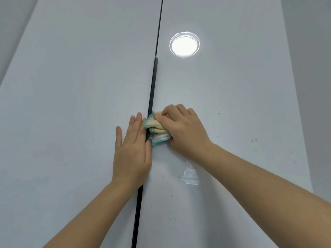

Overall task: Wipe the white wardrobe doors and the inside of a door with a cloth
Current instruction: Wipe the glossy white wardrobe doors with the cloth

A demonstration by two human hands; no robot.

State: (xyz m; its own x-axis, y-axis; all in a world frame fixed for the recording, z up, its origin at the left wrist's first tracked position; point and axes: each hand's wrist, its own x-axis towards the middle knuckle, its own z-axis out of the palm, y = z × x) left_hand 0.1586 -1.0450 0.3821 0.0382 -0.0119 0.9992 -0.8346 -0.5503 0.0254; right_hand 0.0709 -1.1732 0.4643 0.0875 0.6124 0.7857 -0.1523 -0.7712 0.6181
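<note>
Two white wardrobe doors fill the view, the left door (71, 104) and the right door (232, 97), parted by a black handle strip (152, 90). My right hand (184, 129) grips a bunched cream cloth with a teal edge (157, 130) and holds it against the right door beside the strip. My left hand (132, 149) lies flat on the left door with straight fingers, its thumb at the strip. Its fingertips touch the cloth's left edge.
A round ceiling light is reflected (184, 44) high on the right door. Small brown specks (254, 140) and a white scuffed patch (189, 177) mark the right door below and to the right of the cloth. Grey wall (313, 68) flanks the wardrobe.
</note>
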